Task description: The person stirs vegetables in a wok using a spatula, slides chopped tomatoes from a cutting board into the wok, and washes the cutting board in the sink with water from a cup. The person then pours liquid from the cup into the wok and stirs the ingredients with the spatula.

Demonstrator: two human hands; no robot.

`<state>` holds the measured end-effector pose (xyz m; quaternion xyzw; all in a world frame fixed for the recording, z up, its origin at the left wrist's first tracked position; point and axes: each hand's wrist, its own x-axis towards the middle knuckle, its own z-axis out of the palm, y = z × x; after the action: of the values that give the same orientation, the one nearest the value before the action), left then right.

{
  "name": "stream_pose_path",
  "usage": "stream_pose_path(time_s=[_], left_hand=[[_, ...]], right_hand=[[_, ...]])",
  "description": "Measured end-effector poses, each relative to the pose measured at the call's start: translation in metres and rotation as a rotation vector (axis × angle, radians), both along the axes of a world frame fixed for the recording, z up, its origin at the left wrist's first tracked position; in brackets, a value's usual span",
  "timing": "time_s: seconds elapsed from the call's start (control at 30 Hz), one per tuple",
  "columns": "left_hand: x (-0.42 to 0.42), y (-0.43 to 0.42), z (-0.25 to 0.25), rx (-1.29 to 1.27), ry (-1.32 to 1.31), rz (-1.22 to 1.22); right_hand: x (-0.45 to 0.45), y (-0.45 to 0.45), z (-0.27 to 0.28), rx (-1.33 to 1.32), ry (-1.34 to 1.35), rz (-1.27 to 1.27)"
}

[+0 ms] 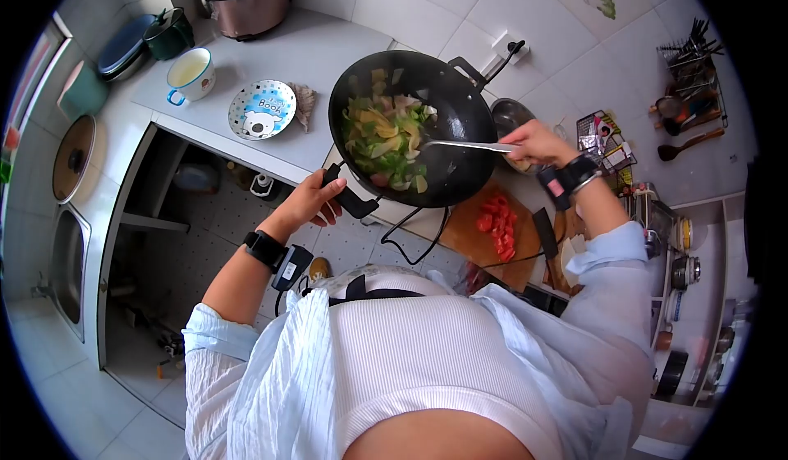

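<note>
A black wok (464, 103) holds chopped green and pale vegetables (386, 136), gathered toward its left side. My left hand (309, 201) is closed round the wok's black handle (355, 201). In my right hand (538, 145) is the metal handle of a spatula (472, 145), whose far end reaches into the wok beside the vegetables. Below and to the right of the wok, chopped red pieces (499, 226) lie on a wooden cutting board (464, 228).
Left of the wok are a patterned plate (263, 109), a cup (191, 74) and a rice cooker (246, 0). A metal bowl (510, 115) stands right of the wok. A black cable (408, 259) hangs at the counter edge. A sink (71, 271) is far left.
</note>
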<state>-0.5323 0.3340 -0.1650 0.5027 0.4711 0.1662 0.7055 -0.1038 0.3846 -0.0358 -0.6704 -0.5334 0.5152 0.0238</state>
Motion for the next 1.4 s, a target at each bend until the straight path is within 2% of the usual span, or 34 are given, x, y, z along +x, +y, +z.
stream_pose_path(time_s=[0.07,0.1,0.13,0.2,0.23,0.33,0.4,0.47,0.5,0.53,0.6,0.7,0.73,0.8,0.83,0.9,0.93,1.03,1.07,1.13,1.2,1.23,1.27,1.33,1.4], left_hand=[[0.000,0.001,-0.001,-0.005,0.029,-0.034],[-0.001,0.001,0.000,-0.004,0.031,-0.034],[-0.001,0.001,0.000,-0.008,0.030,-0.037],[-0.001,0.001,0.000,-0.018,0.033,-0.045],[-0.001,0.001,-0.001,-0.004,0.028,-0.048],[0.000,0.001,-0.002,0.003,0.017,-0.034],[0.000,0.000,0.000,0.001,0.013,-0.020],[0.000,0.000,0.002,0.003,0.003,-0.019],[0.000,0.000,0.001,0.003,0.004,-0.019],[0.000,0.000,0.000,0.002,0.003,-0.019],[0.000,0.001,-0.001,0.000,0.003,-0.019],[0.000,0.001,-0.001,0.020,0.001,-0.026],[0.001,0.000,-0.001,0.016,-0.009,-0.013],[0.001,-0.001,0.000,0.012,-0.012,-0.014],[0.001,-0.001,0.001,0.014,-0.005,-0.013],[0.002,0.000,0.002,0.025,0.004,-0.009],[0.001,0.000,0.001,0.017,0.014,-0.010],[0.001,0.000,0.002,0.012,0.025,-0.006],[0.001,0.000,0.002,0.008,0.024,-0.007],[0.002,0.000,0.002,0.005,0.019,0.005],[0.002,-0.002,0.003,-0.003,0.019,0.017],[0.002,-0.002,0.004,0.005,0.011,0.013],[0.001,-0.002,0.003,0.015,0.002,0.010],[0.000,-0.001,0.001,0.011,0.000,0.007],[0.000,-0.001,-0.001,0.007,-0.007,0.006]], right_hand=[[-0.018,-0.010,-0.043,0.383,0.077,0.108],[-0.036,-0.018,-0.040,0.643,-0.119,0.317],[-0.059,-0.033,-0.024,0.822,-0.216,0.389],[-0.080,-0.056,-0.003,0.951,-0.484,0.554],[-0.088,-0.067,0.013,0.855,-0.613,0.592],[-0.068,-0.069,0.050,0.815,-0.733,0.590],[-0.053,-0.059,0.077,0.730,-0.697,0.539],[-0.025,-0.034,0.085,0.592,-0.733,0.612],[-0.033,-0.016,0.099,0.149,-0.760,0.557],[-0.032,-0.010,0.101,0.021,-0.599,0.321],[-0.041,0.002,0.095,-0.124,-0.496,0.334],[-0.058,0.003,0.063,-0.111,-0.273,0.259],[-0.063,0.002,0.053,-0.112,-0.273,0.254],[-0.078,-0.003,0.034,-0.117,-0.162,0.076],[-0.082,-0.004,0.028,-0.116,-0.157,0.066],[-0.087,0.003,0.023,-0.211,0.020,-0.211],[-0.080,0.008,0.026,-0.209,0.023,-0.211],[-0.052,0.012,0.057,-0.255,0.087,0.009],[-0.051,0.005,0.073,-0.147,-0.118,0.005],[-0.054,-0.012,0.093,0.143,-0.407,0.210],[-0.044,-0.030,0.085,0.763,-0.632,0.597],[-0.056,-0.037,0.090,0.690,-0.697,0.578],[-0.062,-0.044,0.094,0.713,-0.710,0.654],[-0.065,-0.060,0.091,0.838,-0.744,0.690],[-0.071,-0.082,0.097,0.855,-0.767,0.680]])
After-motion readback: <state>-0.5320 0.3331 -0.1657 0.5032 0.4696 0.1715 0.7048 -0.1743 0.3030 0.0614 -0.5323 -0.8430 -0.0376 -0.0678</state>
